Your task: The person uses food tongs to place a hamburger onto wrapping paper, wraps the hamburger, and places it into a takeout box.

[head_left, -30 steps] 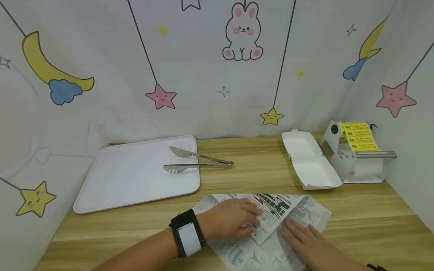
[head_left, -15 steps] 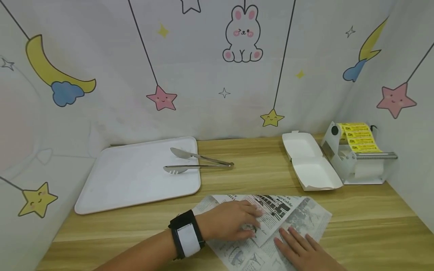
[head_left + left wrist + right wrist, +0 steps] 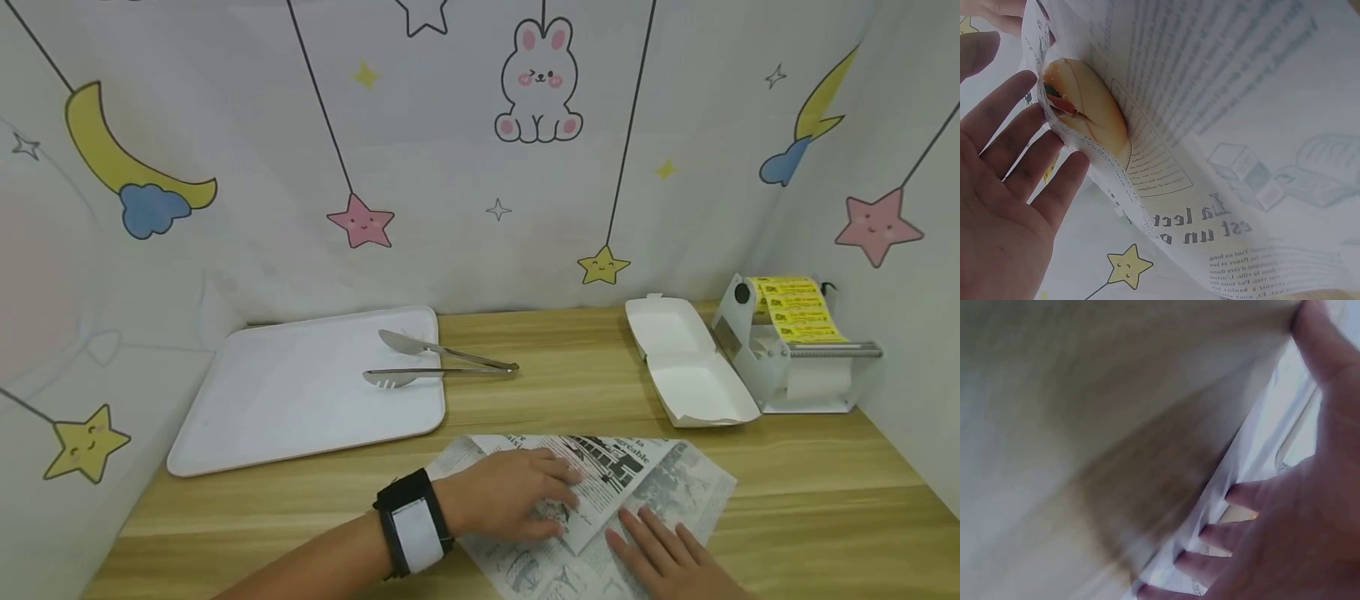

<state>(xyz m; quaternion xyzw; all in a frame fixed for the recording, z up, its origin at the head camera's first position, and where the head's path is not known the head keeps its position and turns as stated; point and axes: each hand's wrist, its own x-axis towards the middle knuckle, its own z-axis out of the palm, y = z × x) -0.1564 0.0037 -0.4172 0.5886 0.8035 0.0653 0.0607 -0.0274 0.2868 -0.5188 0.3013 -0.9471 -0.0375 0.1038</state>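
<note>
A sheet of newspaper-print wrapping paper (image 3: 686, 487) lies at the front of the table, its upper part folded over in a pointed flap (image 3: 611, 467). My left hand (image 3: 513, 493) rests on that flap, fingers loosely bent. In the left wrist view a filled bread roll (image 3: 1094, 103) with red and green filling shows inside the fold, and the extended fingers (image 3: 1047, 200) touch the paper's edge. In the head view the fold hides the roll. My right hand (image 3: 667, 554) lies with fingers spread on the paper, just right of the flap's tip.
A white tray (image 3: 300, 400) stands at the back left, with metal tongs (image 3: 465, 372) lying over its right edge. Toward the back right are an open white takeaway box (image 3: 701, 383) and a dispenser (image 3: 813, 375) with a roll of yellow labels (image 3: 798, 308).
My right hand has slid a little toward the front and left, away from the flap's edge. The left hand stays on the flap. The head view has tilted slightly upward.
</note>
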